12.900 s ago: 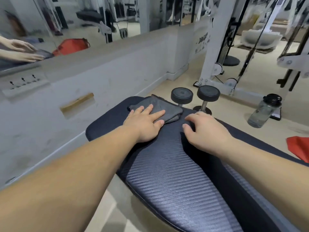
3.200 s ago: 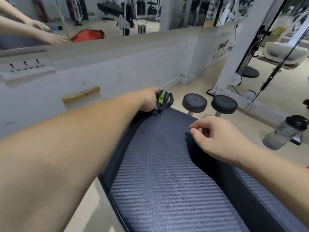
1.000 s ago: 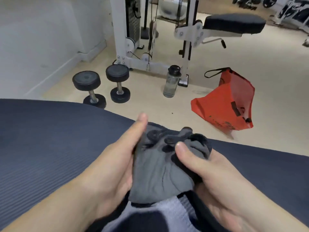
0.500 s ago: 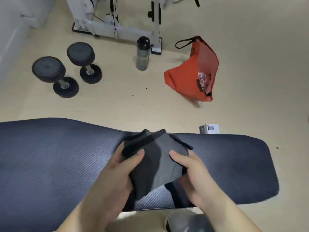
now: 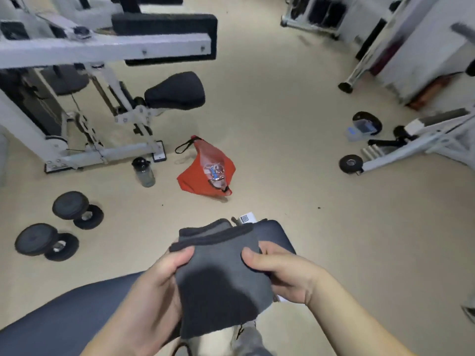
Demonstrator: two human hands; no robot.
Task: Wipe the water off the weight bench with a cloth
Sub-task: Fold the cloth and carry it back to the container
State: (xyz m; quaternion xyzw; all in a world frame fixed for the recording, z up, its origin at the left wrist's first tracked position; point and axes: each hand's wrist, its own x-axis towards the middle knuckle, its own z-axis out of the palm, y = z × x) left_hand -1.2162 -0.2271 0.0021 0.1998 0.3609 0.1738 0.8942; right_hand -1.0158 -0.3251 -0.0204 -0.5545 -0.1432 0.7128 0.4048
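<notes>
A folded dark grey cloth point(image 5: 221, 276) is held up in front of me, above the weight bench. My left hand point(image 5: 154, 291) pinches its left edge between thumb and fingers. On the cloth's right edge my right hand point(image 5: 282, 273) grips with the thumb on top. The dark blue weight bench point(image 5: 64, 319) runs from the lower left under my hands, and its far end point(image 5: 275, 235) shows just behind the cloth. The cloth and my hands hide the middle of the bench. No water is visible on the bench.
On the beige floor lie two black dumbbells point(image 5: 59, 224) at left, a clear water bottle point(image 5: 144, 172), a red bag point(image 5: 205, 170) and a small white box point(image 5: 246, 218) by the bench end. A white cable machine point(image 5: 102, 104) stands behind; another machine's frame point(image 5: 411, 142) sits at right.
My view has swung right and up, showing more of the gym floor. Both hands have kept hold of the cloth and spread it flatter; earlier my left hand alone wiped the bench.
</notes>
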